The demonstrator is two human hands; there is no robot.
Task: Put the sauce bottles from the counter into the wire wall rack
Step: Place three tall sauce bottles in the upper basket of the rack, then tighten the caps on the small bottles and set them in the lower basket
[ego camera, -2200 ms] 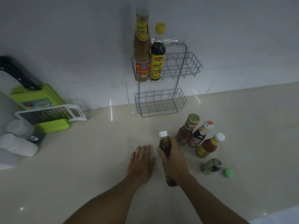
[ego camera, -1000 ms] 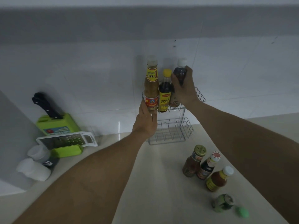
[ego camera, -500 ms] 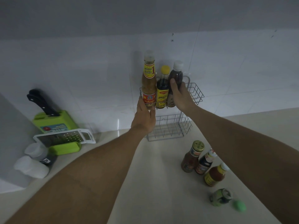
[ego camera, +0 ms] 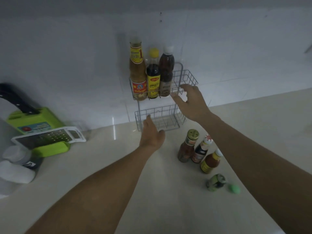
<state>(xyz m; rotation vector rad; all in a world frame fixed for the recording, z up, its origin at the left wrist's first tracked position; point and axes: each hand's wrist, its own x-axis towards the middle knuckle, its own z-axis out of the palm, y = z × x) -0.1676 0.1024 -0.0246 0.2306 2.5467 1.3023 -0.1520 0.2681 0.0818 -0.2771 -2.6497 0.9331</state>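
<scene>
The wire wall rack (ego camera: pixel 190 76) hangs on the tiled wall with two tiers. Its upper tier holds a tall tan sauce bottle (ego camera: pixel 137 71), a dark bottle with a yellow cap (ego camera: pixel 153 76) and a dark bottle with a white cap (ego camera: pixel 166 71), standing side by side at the left. The lower tier (ego camera: pixel 158 119) has nothing in it. My right hand (ego camera: pixel 192 103) is open just right of and below the white-capped bottle, apart from it. My left hand (ego camera: pixel 152 134) is open in front of the lower tier. Three upright sauce bottles (ego camera: pixel 187 147) (ego camera: pixel 201 150) (ego camera: pixel 211 162) stand on the counter.
A small green jar (ego camera: pixel 216 182) lies on its side beside a green cap (ego camera: pixel 234 188) near the bottles. At the left are a green knife block (ego camera: pixel 35 119), a white grater (ego camera: pixel 49 136) and white containers (ego camera: pixel 16 171). The counter's front edge runs along the bottom right.
My right hand set the white-capped bottle into the upper tier, let go and drew back to the right. My left hand dropped from the upper tier to the lower one.
</scene>
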